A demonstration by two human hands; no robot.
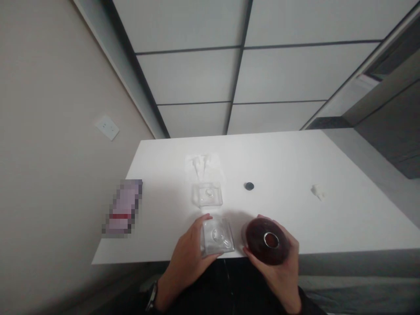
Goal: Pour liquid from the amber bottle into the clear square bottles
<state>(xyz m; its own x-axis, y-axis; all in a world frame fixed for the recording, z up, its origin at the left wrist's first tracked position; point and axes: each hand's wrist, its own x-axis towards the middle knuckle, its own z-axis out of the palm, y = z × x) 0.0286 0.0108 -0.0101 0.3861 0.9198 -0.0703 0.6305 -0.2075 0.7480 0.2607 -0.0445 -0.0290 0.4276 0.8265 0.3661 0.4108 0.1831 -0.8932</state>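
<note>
My left hand (188,251) is closed around the sides of a clear, square-bodied bottle (218,236) with a round neck on top. It is near the front edge of the white table. My right hand (285,267) wraps round a dark red-brown round bottle (259,240), whose open, ringed mouth faces up at me. The two bottles are side by side, slightly apart. Just beyond the left hand, a second clear square bottle (210,199) is on the table. A small dark round cap (249,186) lies beyond the right hand.
Behind the second clear bottle, white pump heads (201,164) lie on or in a clear plastic sheet. A small white piece (317,191) rests at the right. A pixelated flat object (123,208) is at the table's left edge. Panelled doors (197,78) stand behind the table.
</note>
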